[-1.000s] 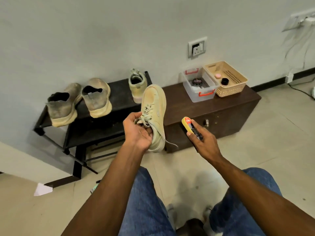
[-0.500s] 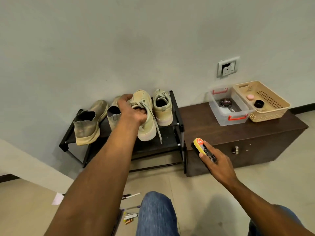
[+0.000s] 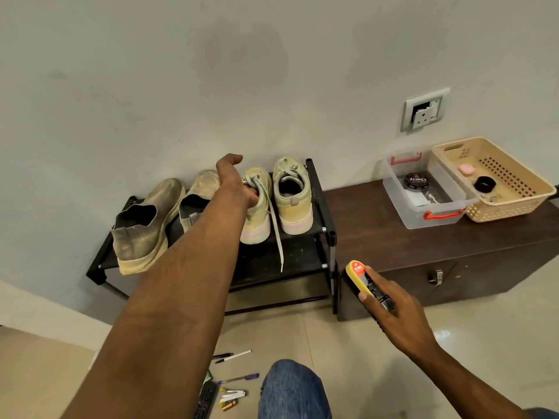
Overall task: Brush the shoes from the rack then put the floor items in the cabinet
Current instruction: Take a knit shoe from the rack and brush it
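On the black rack [image 3: 320, 207] against the far wall stand four shoes: two dusty grey slip-ons [image 3: 145, 228] at the left and two pale green sneakers to the right. The left hand [image 3: 239, 186] grips the left sneaker [image 3: 257, 216] at its collar, fingers curled inside, one lace hanging over the shelf edge; the other sneaker [image 3: 293, 201] sits just beside it. The right hand [image 3: 393, 313] is closed around a yellow shoe brush [image 3: 360, 276], held low in front of the dark wooden cabinet [image 3: 453, 255]. On the cabinet top sit one clear bin [image 3: 423, 219] with a polish tin and one beige basket [image 3: 514, 204]. On the tiled floor [image 3: 348, 343] near the person's knee lie three pens [image 3: 233, 356] and some small items.
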